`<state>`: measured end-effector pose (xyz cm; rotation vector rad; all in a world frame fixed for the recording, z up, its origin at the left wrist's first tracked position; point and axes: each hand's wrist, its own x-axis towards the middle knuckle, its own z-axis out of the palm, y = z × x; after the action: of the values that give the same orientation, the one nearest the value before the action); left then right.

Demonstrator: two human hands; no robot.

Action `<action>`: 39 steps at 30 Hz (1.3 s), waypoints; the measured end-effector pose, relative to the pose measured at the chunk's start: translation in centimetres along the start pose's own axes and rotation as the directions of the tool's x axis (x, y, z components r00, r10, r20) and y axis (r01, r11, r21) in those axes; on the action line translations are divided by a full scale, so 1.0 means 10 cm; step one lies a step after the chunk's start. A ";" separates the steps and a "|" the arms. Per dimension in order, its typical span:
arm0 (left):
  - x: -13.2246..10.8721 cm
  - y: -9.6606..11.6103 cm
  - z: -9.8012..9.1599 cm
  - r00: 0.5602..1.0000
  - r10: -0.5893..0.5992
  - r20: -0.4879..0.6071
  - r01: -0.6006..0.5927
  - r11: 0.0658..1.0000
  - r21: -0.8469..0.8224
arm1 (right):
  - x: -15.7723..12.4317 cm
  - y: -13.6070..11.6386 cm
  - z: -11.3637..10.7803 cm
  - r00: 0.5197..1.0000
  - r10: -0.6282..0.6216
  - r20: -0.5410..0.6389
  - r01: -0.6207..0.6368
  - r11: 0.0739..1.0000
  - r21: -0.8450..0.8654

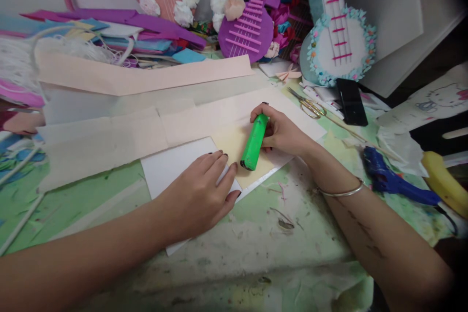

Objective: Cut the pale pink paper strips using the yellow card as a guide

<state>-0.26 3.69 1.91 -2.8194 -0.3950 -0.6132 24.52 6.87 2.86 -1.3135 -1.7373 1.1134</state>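
My right hand (283,131) is closed around a bright green glue stick (254,142), its tip pressed down on a pale yellow patch of a white board (171,165). My left hand (199,195) lies flat on that white board, fingers spread, holding it against the table. Long strips of pale pink paper (146,78) lie behind the board, partly overlapping it.
Gold scissors (310,106) and a black phone (351,102) lie to the right, a blue glue gun (395,180) and a yellow object (444,183) nearer. Paper guitars (252,29) with flowers and coloured paper scraps crowd the back. The tabletop (256,234) is green and paint-stained.
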 end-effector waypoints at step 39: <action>0.07 -0.21 -0.05 0.952 -0.144 0.271 0.222 0.934 -0.281 | -0.02 -0.02 -0.03 1.000 -0.005 -0.019 0.010 0.969 0.246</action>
<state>-0.43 5.66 3.00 -3.1989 -0.6705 -0.3851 24.80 6.74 3.18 -1.1590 -1.5329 1.2641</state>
